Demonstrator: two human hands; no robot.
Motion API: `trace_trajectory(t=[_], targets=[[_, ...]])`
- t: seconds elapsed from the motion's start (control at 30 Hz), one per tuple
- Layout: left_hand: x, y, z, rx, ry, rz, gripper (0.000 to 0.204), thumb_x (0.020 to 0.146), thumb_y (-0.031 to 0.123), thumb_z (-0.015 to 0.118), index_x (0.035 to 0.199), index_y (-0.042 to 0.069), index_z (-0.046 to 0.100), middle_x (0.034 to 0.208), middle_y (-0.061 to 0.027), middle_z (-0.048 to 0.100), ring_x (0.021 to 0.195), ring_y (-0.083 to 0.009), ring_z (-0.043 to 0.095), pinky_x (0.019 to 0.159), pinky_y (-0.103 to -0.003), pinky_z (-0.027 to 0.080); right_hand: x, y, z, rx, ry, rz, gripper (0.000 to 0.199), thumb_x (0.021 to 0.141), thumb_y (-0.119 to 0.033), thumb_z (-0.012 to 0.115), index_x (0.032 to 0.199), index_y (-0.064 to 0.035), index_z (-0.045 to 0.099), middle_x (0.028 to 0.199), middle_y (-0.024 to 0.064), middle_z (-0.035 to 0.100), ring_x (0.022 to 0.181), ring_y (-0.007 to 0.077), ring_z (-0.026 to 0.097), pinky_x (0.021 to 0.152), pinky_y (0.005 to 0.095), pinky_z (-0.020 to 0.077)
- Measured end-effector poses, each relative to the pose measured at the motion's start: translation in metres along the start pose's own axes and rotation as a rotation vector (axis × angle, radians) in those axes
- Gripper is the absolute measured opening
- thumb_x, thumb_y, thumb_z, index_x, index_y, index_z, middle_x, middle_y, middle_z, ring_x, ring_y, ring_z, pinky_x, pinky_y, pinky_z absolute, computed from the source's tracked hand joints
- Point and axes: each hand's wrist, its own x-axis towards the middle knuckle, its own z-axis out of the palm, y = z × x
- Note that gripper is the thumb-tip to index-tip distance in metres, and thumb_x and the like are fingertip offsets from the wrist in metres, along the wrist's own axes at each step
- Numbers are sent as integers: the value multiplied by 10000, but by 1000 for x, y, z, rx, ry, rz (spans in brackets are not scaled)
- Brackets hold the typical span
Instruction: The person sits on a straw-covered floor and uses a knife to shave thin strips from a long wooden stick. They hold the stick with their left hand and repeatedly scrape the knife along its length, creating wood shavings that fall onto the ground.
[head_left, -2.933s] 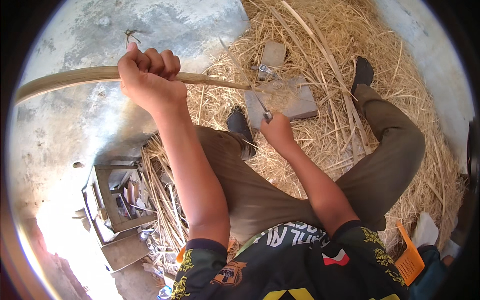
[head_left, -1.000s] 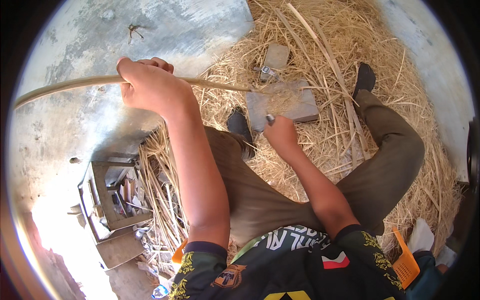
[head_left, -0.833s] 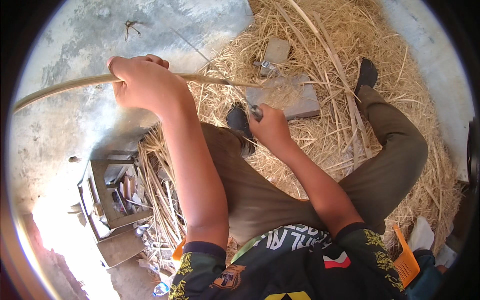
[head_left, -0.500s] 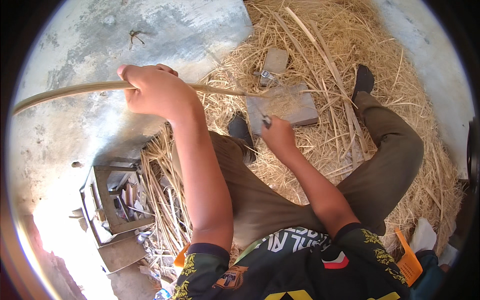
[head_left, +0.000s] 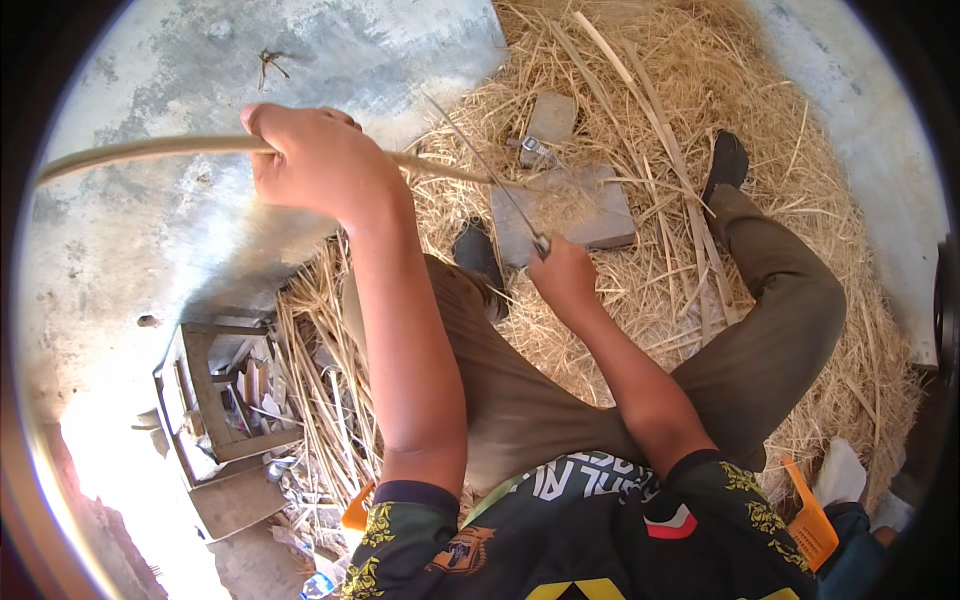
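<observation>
My left hand [head_left: 325, 165] is closed around a long pale bamboo strip [head_left: 150, 152], held up at the upper left. One part of the strip arcs left toward the wall; the other runs right, toward a flat grey block [head_left: 600, 215]. My right hand [head_left: 565, 280] is wrapped round the handle of a knife [head_left: 541, 243]. The thin, long blade slants up and left from my fist, crossing near the strip's right end. Whether blade and strip touch I cannot tell. The block lies between my feet, with fine shavings on it.
Straw-like shavings [head_left: 840, 300] cover the floor around my legs. Long split strips [head_left: 650, 110] lie beyond the block, near a smaller stone [head_left: 549, 120]. At left stand an open wooden box [head_left: 240, 445] of scraps and a strip bundle [head_left: 330, 390]. An orange plastic chair [head_left: 812, 530] shows behind me.
My left hand has risen slightly, lifting the bamboo strip with it. The knife in my right hand has shifted a little right and down, and its blade shows more clearly, angled up-left.
</observation>
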Motion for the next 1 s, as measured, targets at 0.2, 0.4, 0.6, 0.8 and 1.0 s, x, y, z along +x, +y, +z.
trace_trajectory(t=[0.2, 0.4, 0.6, 0.8, 1.0], targets=[[-5, 2, 2, -21, -58, 7, 414, 1037, 278, 459, 677, 88, 382, 495, 6, 375, 432, -103, 338, 430, -286, 283, 13, 85, 32, -51, -47, 251, 275, 846, -240, 712, 894, 30, 684, 783, 251, 695, 758, 405, 702, 705, 471, 553], [1, -1, 5, -25, -15, -6, 424, 1034, 266, 467, 660, 87, 379, 498, 9, 375, 440, -106, 341, 436, -292, 286, 22, 78, 42, 427, -288, 472, 274, 846, -208, 691, 898, 60, 688, 783, 271, 692, 751, 408, 702, 703, 481, 548], [7, -6, 5, -49, -25, 19, 415, 1026, 244, 480, 653, 93, 375, 510, 12, 372, 459, -100, 329, 449, -298, 283, 3, -2, -4, 31, 30, -67, 270, 826, -230, 692, 957, 5, 713, 842, 260, 701, 830, 436, 697, 735, 500, 553], [12, -11, 9, -69, -64, 24, 407, 1016, 227, 482, 647, 102, 363, 512, 20, 366, 464, -97, 311, 454, -300, 273, 5, 72, 44, 3, -20, 270, 266, 864, -214, 671, 953, 34, 707, 885, 236, 720, 850, 400, 714, 741, 469, 554], [13, -11, 12, -49, -37, 20, 421, 1013, 236, 485, 634, 116, 347, 496, 20, 349, 442, -94, 312, 440, -296, 270, 9, 99, 43, 109, -183, 404, 272, 865, -216, 662, 941, 37, 727, 909, 242, 724, 865, 387, 718, 781, 465, 554]])
